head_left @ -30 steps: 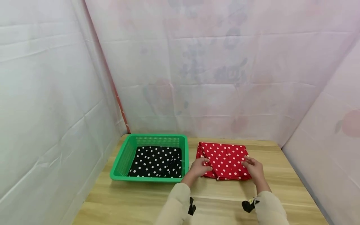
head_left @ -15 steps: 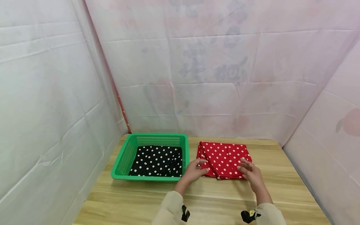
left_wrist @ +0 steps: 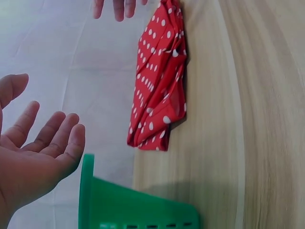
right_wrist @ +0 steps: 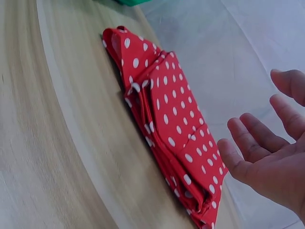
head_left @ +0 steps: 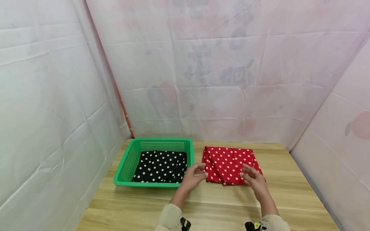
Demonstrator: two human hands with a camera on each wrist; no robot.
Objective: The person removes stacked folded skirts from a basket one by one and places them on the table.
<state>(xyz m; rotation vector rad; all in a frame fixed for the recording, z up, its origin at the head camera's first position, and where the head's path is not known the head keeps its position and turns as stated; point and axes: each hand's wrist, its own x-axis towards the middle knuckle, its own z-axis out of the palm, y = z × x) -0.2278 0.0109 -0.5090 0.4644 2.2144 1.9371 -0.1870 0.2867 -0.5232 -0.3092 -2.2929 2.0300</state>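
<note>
A folded red cloth with white dots point(head_left: 229, 163) lies flat on the table, its layered near edge showing in the right wrist view point(right_wrist: 167, 124). My left hand point(head_left: 192, 178) hovers between the cloth's left side and the green basket, fingers relaxed and holding nothing. Above the cloth's near right part is my right hand point(head_left: 255, 183), its fingers loosely bent with nothing in them. Both wrist views show a gap between each hand and the cloth. Inside the green basket point(head_left: 189, 144) lies a black cloth with white dots point(head_left: 160, 166).
The basket stands at the left rear of the wooden table point(head_left: 219, 208). Pale printed sheeting point(head_left: 211, 80) hangs behind the table and along both sides. Bare wood lies in front of the cloth and to its right.
Both hands have drawn back from the red cloth. The left moved left and nearer to me, the right slightly left and nearer. The cloth has stayed in place.
</note>
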